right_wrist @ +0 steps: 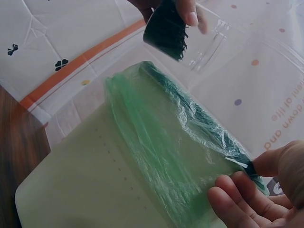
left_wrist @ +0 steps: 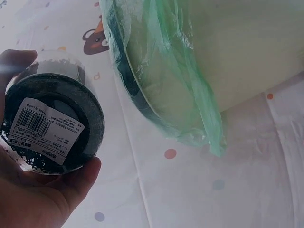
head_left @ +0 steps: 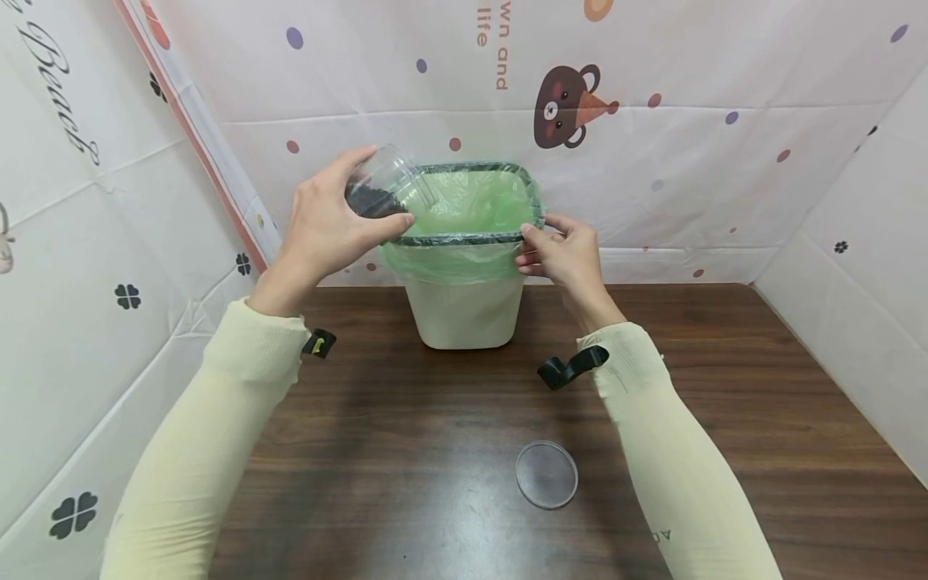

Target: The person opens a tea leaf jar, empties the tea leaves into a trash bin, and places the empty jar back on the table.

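My left hand [head_left: 329, 217] grips a clear plastic jar [head_left: 377, 184], tilted with its mouth toward the bin's left rim. Dark, crumbly bits lie in the jar's lower part, and a barcode label [left_wrist: 45, 128] shows on its base in the left wrist view. Below and right of the jar stands a pale trash bin [head_left: 464, 310] lined with a thin green bag [head_left: 453, 262], folded over its dark rim. At the bin's front right corner my right hand [head_left: 569, 254] pinches the bagged rim between thumb and fingers, seen closely in the right wrist view.
A round clear lid [head_left: 547, 475] lies flat on the dark wooden table [head_left: 435, 427], toward the front. Patterned white sheets [head_left: 689, 161] hang behind the bin and on both sides. The bin stands near the table's back edge.
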Available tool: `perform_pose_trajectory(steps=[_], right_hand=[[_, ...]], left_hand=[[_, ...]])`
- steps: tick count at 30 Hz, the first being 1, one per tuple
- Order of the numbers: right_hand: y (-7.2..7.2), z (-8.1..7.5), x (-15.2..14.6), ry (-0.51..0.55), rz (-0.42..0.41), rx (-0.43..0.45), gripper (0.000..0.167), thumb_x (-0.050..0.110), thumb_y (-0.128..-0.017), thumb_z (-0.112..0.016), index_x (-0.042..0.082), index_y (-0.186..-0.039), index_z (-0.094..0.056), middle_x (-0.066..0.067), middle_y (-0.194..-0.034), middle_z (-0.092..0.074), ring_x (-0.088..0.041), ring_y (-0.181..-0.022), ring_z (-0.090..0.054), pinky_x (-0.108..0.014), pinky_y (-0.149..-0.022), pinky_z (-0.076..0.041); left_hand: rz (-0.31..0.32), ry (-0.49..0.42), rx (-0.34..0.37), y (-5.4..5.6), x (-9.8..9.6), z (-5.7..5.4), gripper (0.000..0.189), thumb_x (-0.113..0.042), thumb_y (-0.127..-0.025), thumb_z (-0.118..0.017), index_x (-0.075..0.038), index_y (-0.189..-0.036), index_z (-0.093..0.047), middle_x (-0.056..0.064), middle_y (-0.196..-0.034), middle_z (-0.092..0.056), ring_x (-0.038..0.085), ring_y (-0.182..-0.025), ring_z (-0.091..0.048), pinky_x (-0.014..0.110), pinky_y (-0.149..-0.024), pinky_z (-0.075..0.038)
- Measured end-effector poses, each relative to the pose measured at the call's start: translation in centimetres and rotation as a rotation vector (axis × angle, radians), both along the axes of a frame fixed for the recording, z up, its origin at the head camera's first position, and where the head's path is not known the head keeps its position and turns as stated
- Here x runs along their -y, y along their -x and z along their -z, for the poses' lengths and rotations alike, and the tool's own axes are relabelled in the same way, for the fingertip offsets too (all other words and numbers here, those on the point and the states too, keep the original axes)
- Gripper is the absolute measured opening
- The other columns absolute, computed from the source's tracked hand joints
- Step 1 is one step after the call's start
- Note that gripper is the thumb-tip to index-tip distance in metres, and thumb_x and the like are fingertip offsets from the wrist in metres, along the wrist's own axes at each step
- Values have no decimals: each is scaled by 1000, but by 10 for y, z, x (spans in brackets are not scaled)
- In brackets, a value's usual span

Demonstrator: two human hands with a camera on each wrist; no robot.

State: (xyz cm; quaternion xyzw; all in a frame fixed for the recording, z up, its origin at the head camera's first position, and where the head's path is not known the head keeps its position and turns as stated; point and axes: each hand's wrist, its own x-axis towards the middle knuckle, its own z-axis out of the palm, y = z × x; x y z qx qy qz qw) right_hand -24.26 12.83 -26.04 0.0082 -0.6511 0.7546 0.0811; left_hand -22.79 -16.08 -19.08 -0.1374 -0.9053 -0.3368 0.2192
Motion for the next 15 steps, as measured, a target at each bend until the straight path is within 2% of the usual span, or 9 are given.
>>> perform_pose_trajectory(steps=[8,15], right_hand=[[1,2,-1,-18,4,7,58,10,-96,-69,-5,-147,-44,-10,-76,-71,-17,-60,-70,-31,-60,-59],[1,2,-1,-24,8,6,60,11,-96,-69,-5,-147,-43,-10,-77,-71,-17,-61,-70,-31,-61,-59]], left_hand=[[-10,21,23,2,-2,-2,87,-49,-74,-82,-30,-150,-44,3,-139,-58,22,-129,-50,43,-99,-40],[-32,16,71,5,-6,-5,84,-43,-74,-79,-24,-145,-39,3,-140,-56,23,-122,-51,42,-92,-43]])
